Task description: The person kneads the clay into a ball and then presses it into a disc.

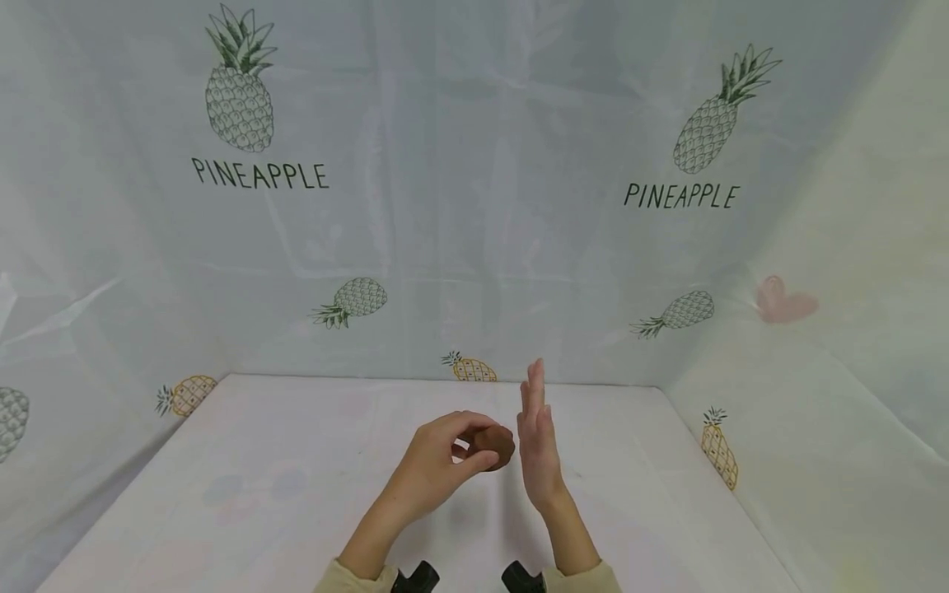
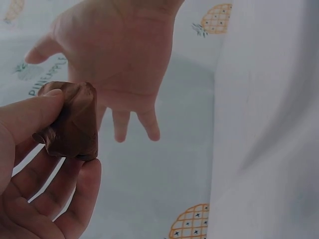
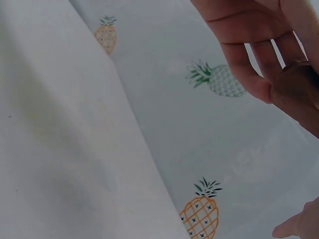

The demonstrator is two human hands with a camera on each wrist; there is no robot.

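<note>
A: Fingers (image 2: 86, 186) of the left hand (image 1: 433, 453): how are they set?

B: They are curled and clamped on a brown clay-like lump (image 1: 498, 449), which is pinched between the thumb and the fingertips.

A: Where is the lump located?

B: It is held above the white table (image 1: 296, 494), between the two hands. It is gripped by the left hand and projects from those fingertips toward the right hand (image 1: 539, 453).

A: Which relation is decisive?

B: The narrow gap between the lump and the right palm is judged decisive. In the head view the lump is positioned just beside that palm, and no contact is shown.

A: Can a long axis be identified?

B: Only weakly. In the left wrist view a blocky outline is shown, slightly longer from the thumb side to the fingertip side. In the head view a rounder outline is presented.

A: How are the hands posed?

B: The right hand is raised edge-on to the head camera, with its palm turned toward the lump. Its fingers are extended, gaps between them are visible in the left wrist view, and nothing is gripped. The left forearm is slanted inward.
</note>
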